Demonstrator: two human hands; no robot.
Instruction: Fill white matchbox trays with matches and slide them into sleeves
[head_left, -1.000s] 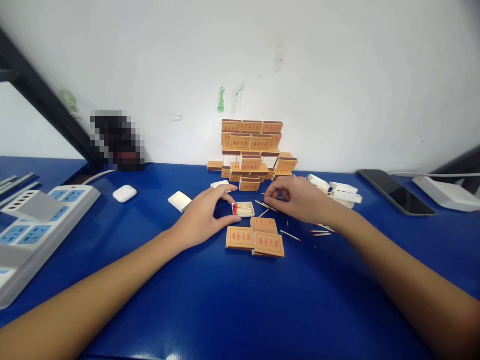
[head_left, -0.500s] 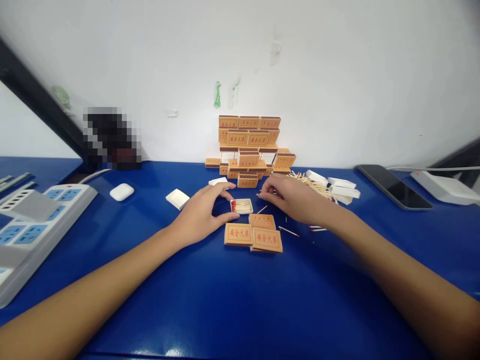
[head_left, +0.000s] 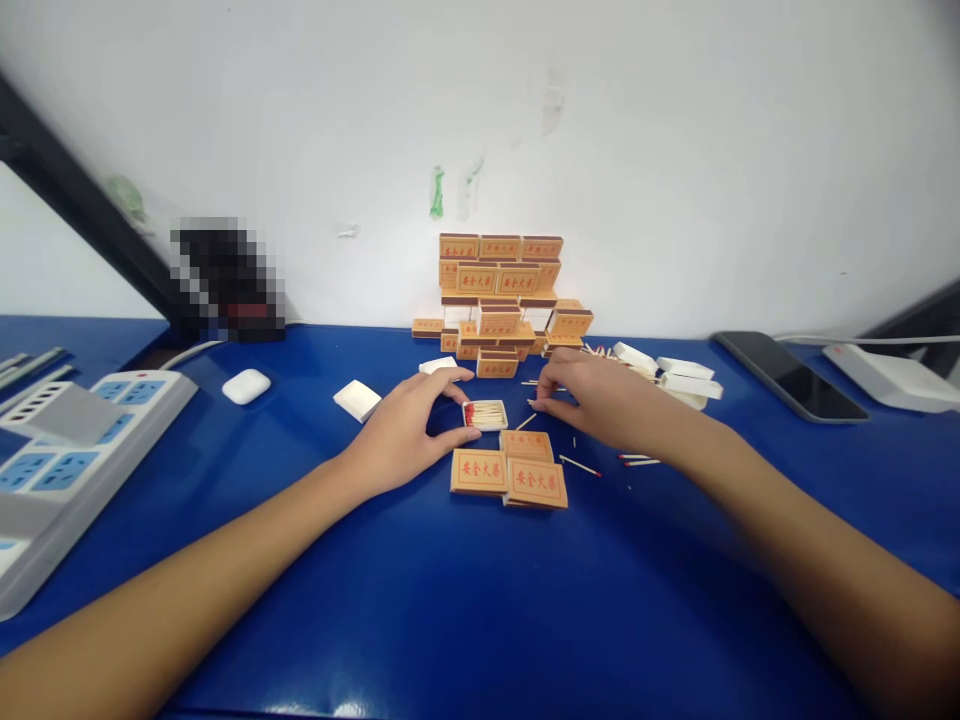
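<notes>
A small white matchbox tray (head_left: pixel 486 415) filled with red-tipped matches lies on the blue table. Thumb and forefinger of my left hand (head_left: pixel 409 420) curve around its left end and steady it. To its right, my right hand (head_left: pixel 577 395) is closed in a pinch, with the pale end of a matchstick (head_left: pixel 532 402) showing at the fingertips. One loose match (head_left: pixel 526 421) rests between that hand and the tray. Just in front are orange matchboxes (head_left: pixel 536 482) with red print, partly overlapping. My right hand and wrist cover much of a match pile.
Behind the tray, a stack of matchboxes (head_left: pixel 499 280) rises against the white wall. White empty trays (head_left: pixel 686 380) lie right, another tray (head_left: pixel 358 400) left. A phone (head_left: pixel 787 375) and white box (head_left: pixel 896 375) are far right; a power strip (head_left: pixel 90 440) and earphone case (head_left: pixel 246 386) are left.
My right hand has shifted slightly right and down, and its fingertips now sit lower. Thin matches behind the fingers have come into view. My left hand stays at the tray.
</notes>
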